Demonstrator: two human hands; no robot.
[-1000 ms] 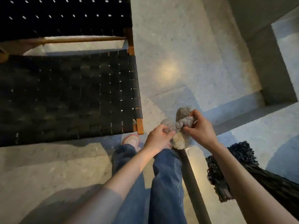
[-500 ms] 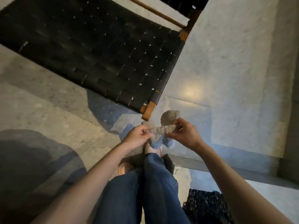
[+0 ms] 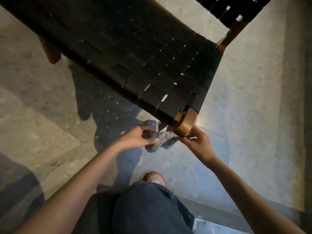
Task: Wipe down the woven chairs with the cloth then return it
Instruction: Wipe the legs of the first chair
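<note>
A black woven chair (image 3: pixel 135 53) with a wooden frame fills the upper half of the view, its near corner (image 3: pixel 184 124) pointing at me. A grey cloth (image 3: pixel 162 137) is stretched between my hands just below that corner. My left hand (image 3: pixel 140 136) pinches the cloth's left end. My right hand (image 3: pixel 195 141) holds the right end, close under the wooden corner, which hides part of its fingers and of the cloth.
The chair's woven backrest (image 3: pixel 233 9) rises at the top right. A wooden chair leg (image 3: pixel 50 51) stands at the left. My jeans-clad leg (image 3: pixel 145 208) and shoe (image 3: pixel 155 179) are on the stone floor (image 3: pixel 253 98) below the hands. A step edge (image 3: pixel 219 211) runs along the bottom right.
The view has swung and come closer to the chair. Both hands, still holding the cloth, have moved up to the chair's near wooden corner.
</note>
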